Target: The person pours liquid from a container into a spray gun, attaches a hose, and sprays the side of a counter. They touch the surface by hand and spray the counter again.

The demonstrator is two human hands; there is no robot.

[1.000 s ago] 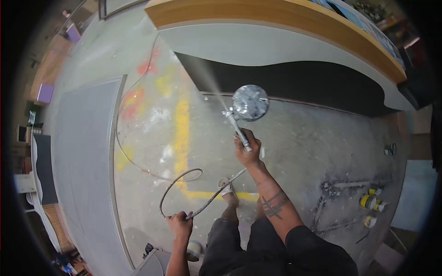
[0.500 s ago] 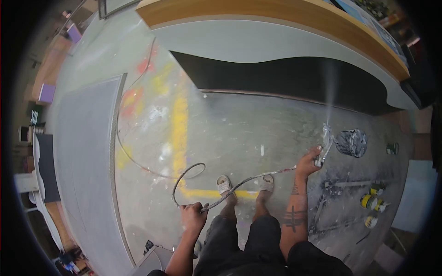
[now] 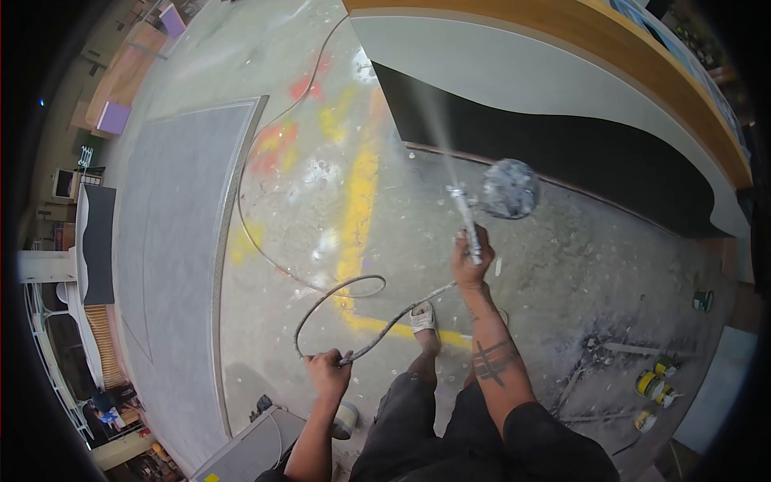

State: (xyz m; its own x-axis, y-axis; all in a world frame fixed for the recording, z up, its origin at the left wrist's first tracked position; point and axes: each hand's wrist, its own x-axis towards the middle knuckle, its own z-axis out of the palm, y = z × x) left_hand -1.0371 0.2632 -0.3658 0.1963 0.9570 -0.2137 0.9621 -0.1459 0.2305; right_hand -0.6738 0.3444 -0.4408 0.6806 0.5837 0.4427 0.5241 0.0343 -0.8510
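Observation:
My right hand [image 3: 472,255] is closed round a paint spray gun [image 3: 463,210] whose round, paint-spattered cup [image 3: 511,189] sticks out to its right. A pale fan of spray leaves the nozzle toward the black wavy band [image 3: 546,145] on the front of a counter [image 3: 482,60] with a grey upper face and a wooden edge. My left hand [image 3: 328,374] grips the air hose [image 3: 393,323], which loops on the floor and rises to the gun.
A large grey panel [image 3: 173,265] lies on the left. Paint cans [image 3: 654,387] and a green can [image 3: 703,300] stand at the right. Yellow tape or paint lines [image 3: 359,209] mark the floor. A grey box [image 3: 250,450] and a can [image 3: 344,420] are near my left arm.
My right hand has swept left with the spray gun, and the spray now meets the left part of the black band. My left hand still holds the hose. The view has shifted.

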